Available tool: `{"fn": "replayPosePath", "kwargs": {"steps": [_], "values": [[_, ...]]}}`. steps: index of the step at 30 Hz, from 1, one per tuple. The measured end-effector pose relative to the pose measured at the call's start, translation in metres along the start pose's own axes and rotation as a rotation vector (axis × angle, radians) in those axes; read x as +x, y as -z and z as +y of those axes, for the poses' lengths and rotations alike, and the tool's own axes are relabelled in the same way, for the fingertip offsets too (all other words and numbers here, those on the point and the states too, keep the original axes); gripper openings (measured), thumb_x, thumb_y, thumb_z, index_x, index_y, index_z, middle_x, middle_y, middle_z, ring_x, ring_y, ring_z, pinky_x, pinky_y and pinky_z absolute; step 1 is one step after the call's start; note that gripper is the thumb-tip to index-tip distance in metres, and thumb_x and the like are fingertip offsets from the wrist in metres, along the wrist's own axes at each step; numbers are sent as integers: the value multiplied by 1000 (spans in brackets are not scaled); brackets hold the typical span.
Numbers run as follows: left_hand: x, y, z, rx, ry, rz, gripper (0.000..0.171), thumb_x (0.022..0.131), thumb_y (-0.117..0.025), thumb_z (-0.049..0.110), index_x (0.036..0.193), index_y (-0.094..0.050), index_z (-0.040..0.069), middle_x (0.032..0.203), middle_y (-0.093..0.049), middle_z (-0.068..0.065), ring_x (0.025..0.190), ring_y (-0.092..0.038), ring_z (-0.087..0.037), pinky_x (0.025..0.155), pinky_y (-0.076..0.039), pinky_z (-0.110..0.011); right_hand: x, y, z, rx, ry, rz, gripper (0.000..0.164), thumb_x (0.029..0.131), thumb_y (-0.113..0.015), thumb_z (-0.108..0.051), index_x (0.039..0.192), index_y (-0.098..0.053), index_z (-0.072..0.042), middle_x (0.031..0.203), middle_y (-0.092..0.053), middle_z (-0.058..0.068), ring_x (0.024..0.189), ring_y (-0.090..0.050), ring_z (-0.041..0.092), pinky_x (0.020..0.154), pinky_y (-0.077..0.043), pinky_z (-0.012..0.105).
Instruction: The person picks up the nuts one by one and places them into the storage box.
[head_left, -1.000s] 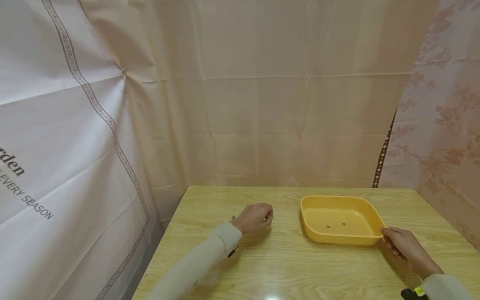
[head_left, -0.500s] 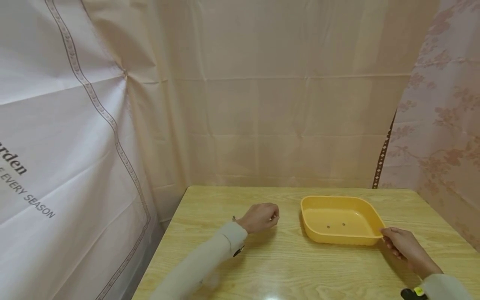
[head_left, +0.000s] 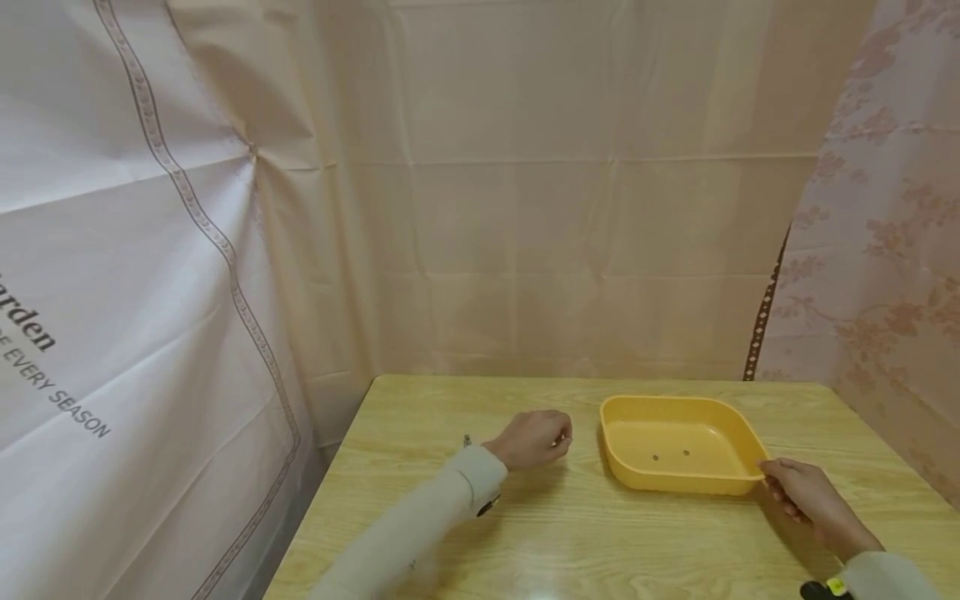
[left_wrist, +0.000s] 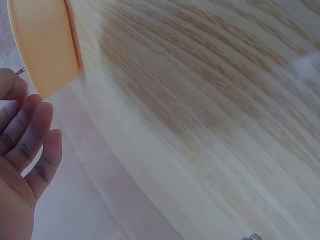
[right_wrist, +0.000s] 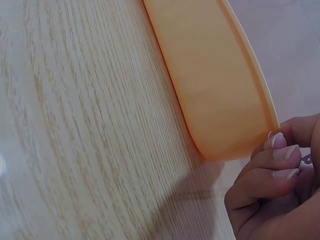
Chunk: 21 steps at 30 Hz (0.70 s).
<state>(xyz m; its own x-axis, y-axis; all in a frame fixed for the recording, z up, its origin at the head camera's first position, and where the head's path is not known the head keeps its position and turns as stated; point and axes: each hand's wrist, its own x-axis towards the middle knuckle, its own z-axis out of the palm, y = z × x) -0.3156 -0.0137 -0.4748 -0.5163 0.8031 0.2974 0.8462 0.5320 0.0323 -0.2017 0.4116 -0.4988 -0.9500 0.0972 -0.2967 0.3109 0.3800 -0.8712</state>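
A yellow plastic tray (head_left: 684, 482) stands on the right side of the wooden table, with two small metal pieces (head_left: 656, 457) lying on its floor; they look like nuts, but are too small to be sure. My right hand (head_left: 810, 500) pinches the tray's near right corner between thumb and fingers, and the right wrist view shows the fingertips at the rim (right_wrist: 272, 112). My left hand (head_left: 531, 439) hovers left of the tray, apart from it. Its fingers (left_wrist: 37, 130) are curled, thumb and forefinger tips close together; whether something small sits between them is hidden.
Another small metal piece (head_left: 467, 439) lies on the table (head_left: 585, 542) behind my left wrist. A beige curtain (head_left: 510, 250) hangs along the table's far edge. Printed cloths hang at the left (head_left: 112, 292) and right (head_left: 892, 250).
My left hand has moved a little to the right, nearer the tray. My right hand keeps its hold on the tray corner, and the tray stays in place.
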Motion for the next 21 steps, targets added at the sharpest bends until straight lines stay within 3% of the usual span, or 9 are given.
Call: {"fn": "replayPosePath", "kwargs": {"steps": [21], "values": [[22, -6, 16, 26, -19, 13, 8, 104, -61, 21, 101, -67, 18, 90, -65, 10, 69, -50, 3, 60, -40, -11, 1, 2, 0, 1, -2, -5, 40, 111, -38, -35, 82, -53, -12, 70, -47, -4, 56, -43, 8, 53, -42, 25]]}}
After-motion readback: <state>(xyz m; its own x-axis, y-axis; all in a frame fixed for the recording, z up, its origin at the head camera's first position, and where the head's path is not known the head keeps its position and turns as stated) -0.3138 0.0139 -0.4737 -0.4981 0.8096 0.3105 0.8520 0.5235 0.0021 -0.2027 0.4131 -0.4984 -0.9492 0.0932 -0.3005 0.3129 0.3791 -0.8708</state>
